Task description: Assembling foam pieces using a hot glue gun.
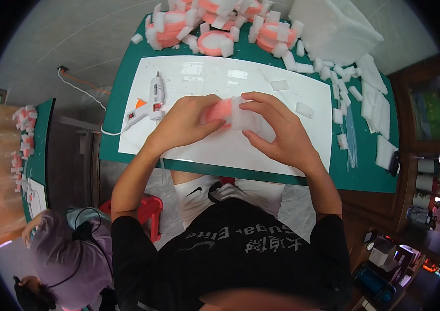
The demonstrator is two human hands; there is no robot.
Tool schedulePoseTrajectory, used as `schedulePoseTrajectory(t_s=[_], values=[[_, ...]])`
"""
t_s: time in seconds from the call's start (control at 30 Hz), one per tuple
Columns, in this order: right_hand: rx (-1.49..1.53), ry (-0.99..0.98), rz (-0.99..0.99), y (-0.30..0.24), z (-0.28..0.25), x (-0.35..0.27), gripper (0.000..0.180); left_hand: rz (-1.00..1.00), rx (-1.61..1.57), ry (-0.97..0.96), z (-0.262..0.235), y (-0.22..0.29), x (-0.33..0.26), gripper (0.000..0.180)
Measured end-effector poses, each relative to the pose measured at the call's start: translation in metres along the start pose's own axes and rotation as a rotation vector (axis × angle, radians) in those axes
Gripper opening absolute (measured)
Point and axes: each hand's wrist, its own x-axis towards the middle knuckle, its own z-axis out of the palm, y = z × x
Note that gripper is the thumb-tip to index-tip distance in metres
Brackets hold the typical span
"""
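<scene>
Pink foam ring with a white foam block (230,115) — the left hand (183,124) and right hand (277,132) both pinch it. A white glue gun (150,103) lies nearby on the white board (220,78).

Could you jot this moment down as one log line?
left hand: holds pink foam ring | right hand: presses white foam block on it | glue gun: lying left

Just one view here, from a fisheye cam on the person's head, looking steeply down over their chest at the green table (126,88). It sits close above the work, and straight edges curve near the dark round rim.
</scene>
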Motion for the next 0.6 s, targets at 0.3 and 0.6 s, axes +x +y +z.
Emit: schedulePoseTrajectory(t_s=[0.3, 0.6], values=[[-0.222, 0.029, -0.155, 0.011, 0.027, -0.008, 0.049, 0.007, 0.010, -0.025, 0.007, -0.007, 0.001, 0.034], [-0.536, 0.178, -0.335, 0.023, 0.044, -0.005, 0.031, 0.053, 0.010, -0.031, 0.009, -0.007, 0.003, 0.030]])
